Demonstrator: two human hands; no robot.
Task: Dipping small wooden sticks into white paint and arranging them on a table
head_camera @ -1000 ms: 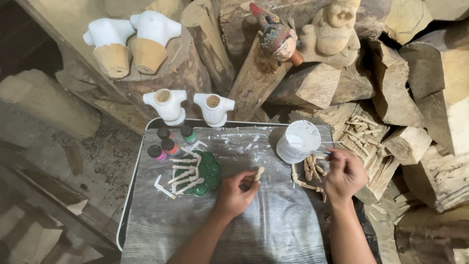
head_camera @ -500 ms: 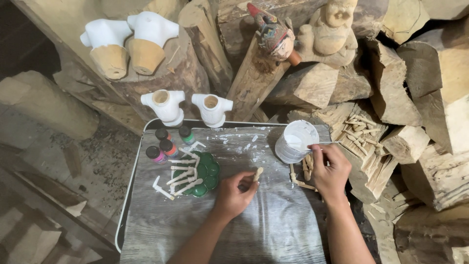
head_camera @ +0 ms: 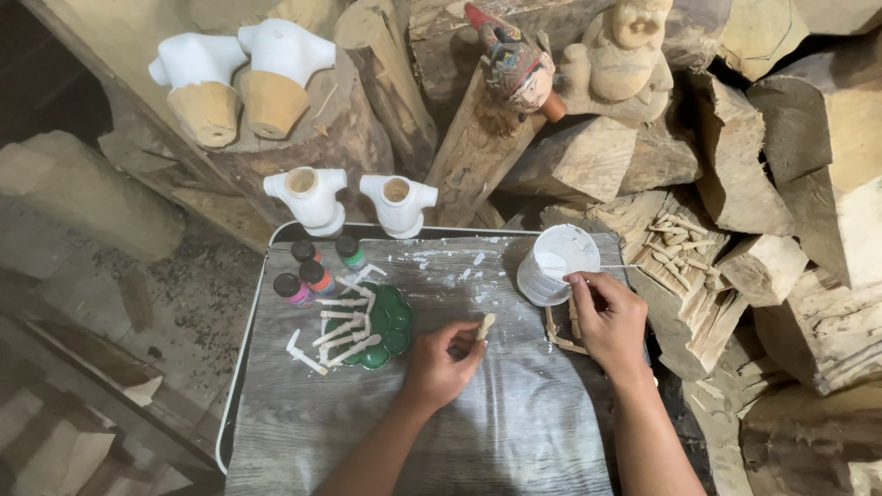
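- Wooden peg (head_camera: 484,325), bare and unpainted, sits pinched between thumb and fingertips of my left hand (head_camera: 439,366), raised just off the grey wood-grain tray (head_camera: 514,432), near its middle.
- Right hand (head_camera: 608,317) closed around a thin brush handle (head_camera: 614,267), which lies across the rim of the white paint cup (head_camera: 554,264) at the far right of the tray; the tip itself I cannot make out.
- Judgement: to coat well, load only a little white, wipe excess on the cup rim, and turn the peg in the left fingertips so the paint reaches all round without smearing the fingers.
- Grip note: holding the peg by its near end would leave most of its length free for the brush.
- More bare sticks (head_camera: 562,332) lie on the tray just beside the right hand.
- White-coated pegs (head_camera: 342,329) rest across a green palette (head_camera: 386,323), left of the left hand; keep the sleeve-side arm clear of them, they may be wet.
- Small paint bottles (head_camera: 309,268) stand just beyond the palette.
- Two white torso figures (head_camera: 354,198) stand at the far edge; carved figures and split logs (head_camera: 588,161) crowd behind, so little room beyond the cup.
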